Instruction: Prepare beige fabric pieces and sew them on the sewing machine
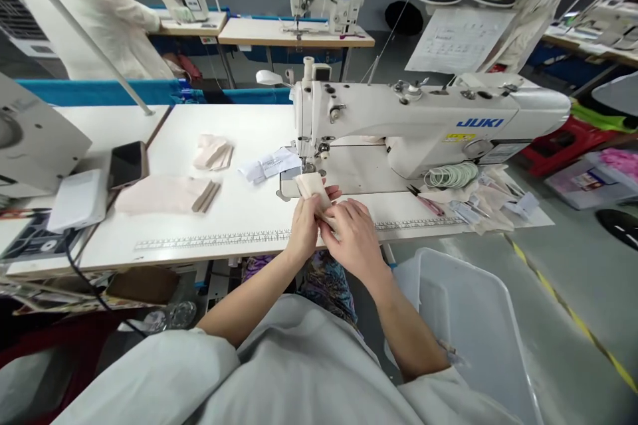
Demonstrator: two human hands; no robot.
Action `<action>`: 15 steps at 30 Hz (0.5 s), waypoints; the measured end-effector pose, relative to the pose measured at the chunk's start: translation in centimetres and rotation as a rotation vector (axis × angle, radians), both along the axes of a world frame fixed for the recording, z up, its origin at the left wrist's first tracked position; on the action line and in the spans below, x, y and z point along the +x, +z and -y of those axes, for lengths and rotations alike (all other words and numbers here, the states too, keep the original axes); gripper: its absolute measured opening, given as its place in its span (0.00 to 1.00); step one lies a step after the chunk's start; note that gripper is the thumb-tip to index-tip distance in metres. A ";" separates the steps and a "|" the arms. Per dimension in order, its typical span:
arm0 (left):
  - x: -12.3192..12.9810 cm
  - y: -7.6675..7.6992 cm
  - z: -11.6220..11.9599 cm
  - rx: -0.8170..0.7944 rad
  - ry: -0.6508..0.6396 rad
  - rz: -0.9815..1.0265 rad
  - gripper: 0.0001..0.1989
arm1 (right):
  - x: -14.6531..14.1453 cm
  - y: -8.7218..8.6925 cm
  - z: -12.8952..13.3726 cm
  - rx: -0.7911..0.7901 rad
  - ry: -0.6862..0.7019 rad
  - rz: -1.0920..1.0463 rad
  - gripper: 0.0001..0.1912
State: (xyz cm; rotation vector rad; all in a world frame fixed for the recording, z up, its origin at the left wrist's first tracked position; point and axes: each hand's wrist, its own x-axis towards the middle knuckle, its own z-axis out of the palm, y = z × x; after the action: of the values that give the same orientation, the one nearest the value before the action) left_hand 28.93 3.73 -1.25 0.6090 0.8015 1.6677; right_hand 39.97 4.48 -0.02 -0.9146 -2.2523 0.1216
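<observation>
A small folded piece of cream fabric (312, 187) is held up between both hands, just in front of the needle area of a white sewing machine (379, 109). My left hand (305, 224) is closed on its left side, the thumb lying on top. From the right, my right hand (353, 234) pinches the lower edge of the same piece. Fingers hide part of the cloth. Left of the machine foot lie white printed labels (269, 165). Farther left are a small folded fabric stack (212, 151) and a longer folded stack (167, 194).
A ruler strip (214, 239) runs along the table's front edge. Thread snips (426, 201), a pale green coil (451, 174) and fabric scraps (491, 202) lie right. A phone (128, 165) and white box (80, 199) sit left. Below right stands a plastic bin (463, 319). A person (100, 20) works behind.
</observation>
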 end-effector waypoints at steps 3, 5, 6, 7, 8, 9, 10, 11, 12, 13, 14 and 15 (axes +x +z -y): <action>-0.6 0.2 0.4 -0.014 -0.071 0.059 0.16 | 1.0 0.5 -0.6 -0.268 0.058 -0.186 0.03; -1.1 0.2 0.7 -0.020 -0.118 0.087 0.17 | 1.7 1.0 -0.9 -0.519 0.124 -0.297 0.07; -1.3 0.1 0.8 -0.025 -0.146 0.102 0.17 | 2.0 1.3 -1.0 -0.635 0.164 -0.341 0.09; -1.5 0.1 0.8 -0.032 -0.177 0.118 0.16 | 2.3 1.5 -1.1 -0.731 0.201 -0.376 0.11; -1.7 0.0 0.9 -0.040 -0.207 0.133 0.15 | 2.4 1.8 -1.2 -0.801 0.230 -0.401 0.13; -1.9 -0.1 1.0 -0.048 -0.235 0.148 0.15 | 2.4 1.9 -1.2 -0.847 0.250 -0.418 0.14; -2.1 -0.3 1.0 -0.057 -0.258 0.163 0.14 | 2.4 2.1 -1.2 -0.873 0.258 -0.425 0.15; -2.3 -0.4 1.1 -0.064 -0.278 0.178 0.13 | 2.4 2.2 -1.1 -0.883 0.260 -0.423 0.16; -2.5 -0.5 1.1 -0.070 -0.300 0.192 0.12 | 2.3 2.2 -1.1 -0.887 0.262 -0.417 0.16; -2.7 -0.6 1.2 -0.073 -0.320 0.205 0.12 | 2.1 2.2 -1.1 -0.895 0.266 -0.414 0.16; -2.9 -0.6 1.3 -0.076 -0.338 0.218 0.12 | 2.1 2.1 -1.1 -0.911 0.276 -0.417 0.16; -3.2 -0.6 1.3 -0.078 -0.354 0.231 0.12 | 2.0 2.0 -1.1 -0.934 0.293 -0.425 0.16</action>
State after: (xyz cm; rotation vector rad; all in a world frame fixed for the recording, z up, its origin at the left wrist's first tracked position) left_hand 25.76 2.40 -1.89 0.4623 0.5524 1.3465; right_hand 41.95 5.60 1.97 -0.8630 -1.8630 1.4430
